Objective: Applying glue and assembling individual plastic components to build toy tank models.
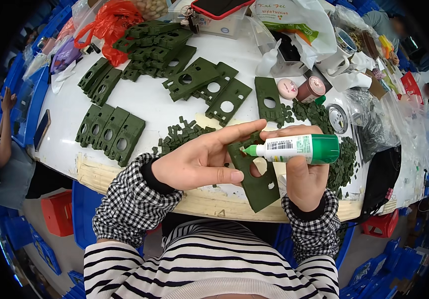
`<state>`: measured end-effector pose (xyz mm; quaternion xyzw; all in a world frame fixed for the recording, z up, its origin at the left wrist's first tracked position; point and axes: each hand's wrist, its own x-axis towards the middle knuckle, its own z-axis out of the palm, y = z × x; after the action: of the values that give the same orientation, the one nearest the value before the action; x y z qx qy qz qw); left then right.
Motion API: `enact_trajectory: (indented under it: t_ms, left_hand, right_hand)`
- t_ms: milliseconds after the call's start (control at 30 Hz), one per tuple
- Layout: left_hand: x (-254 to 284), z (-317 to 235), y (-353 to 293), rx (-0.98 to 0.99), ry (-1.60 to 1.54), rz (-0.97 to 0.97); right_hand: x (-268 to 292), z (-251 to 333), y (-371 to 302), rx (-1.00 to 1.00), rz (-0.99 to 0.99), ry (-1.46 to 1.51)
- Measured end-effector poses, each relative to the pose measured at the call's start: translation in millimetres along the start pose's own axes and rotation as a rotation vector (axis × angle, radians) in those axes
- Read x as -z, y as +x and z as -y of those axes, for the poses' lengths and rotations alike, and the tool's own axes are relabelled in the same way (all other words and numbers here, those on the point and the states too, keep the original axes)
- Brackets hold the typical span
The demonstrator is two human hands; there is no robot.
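My left hand (202,158) grips a dark green plastic plate (260,192) by its left edge, holding it tilted above the table's front edge. The plate has a large round hole and smaller cutouts. In my right hand (306,182) is a white and green glue bottle (294,149), lying sideways with its nozzle tip touching or just over the plate's upper end. Whether glue is coming out, I cannot tell. Beyond my left hand lies a heap of small dark green pieces (184,134). A similar holed plate (268,98) lies flat farther back.
More green plates (110,130) lie in rows at left, and a stack (157,47) sits at the back. Small pieces (341,159) are heaped at right, near a round tin (337,118) and pink-lidded jars (311,88). A red bag (112,30) and another person's arm (6,119) are at left.
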<state>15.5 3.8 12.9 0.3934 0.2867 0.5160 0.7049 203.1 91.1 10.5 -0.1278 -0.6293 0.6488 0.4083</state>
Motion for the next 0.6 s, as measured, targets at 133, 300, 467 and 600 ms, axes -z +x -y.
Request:
enact_trajectory:
  t_ms: [133,300,467,600]
  left_hand:
    - [-0.1,0.1,-2.0,-0.005,0.017,-0.007]
    - [1.1,0.8,-1.6,-0.009,0.028,-0.003]
    - [1.8,0.8,-1.2,-0.005,0.029,0.001]
    - [1.1,-0.6,-0.2,0.004,0.028,-0.001]
  right_hand:
    - [-0.1,0.7,0.0,0.013,0.026,-0.041]
    - [-0.9,2.8,-0.6,0.003,0.038,-0.046]
    - [-0.7,1.7,-1.4,0.005,0.038,-0.052]
    - [-1.2,1.7,-1.6,0.004,0.032,-0.049]
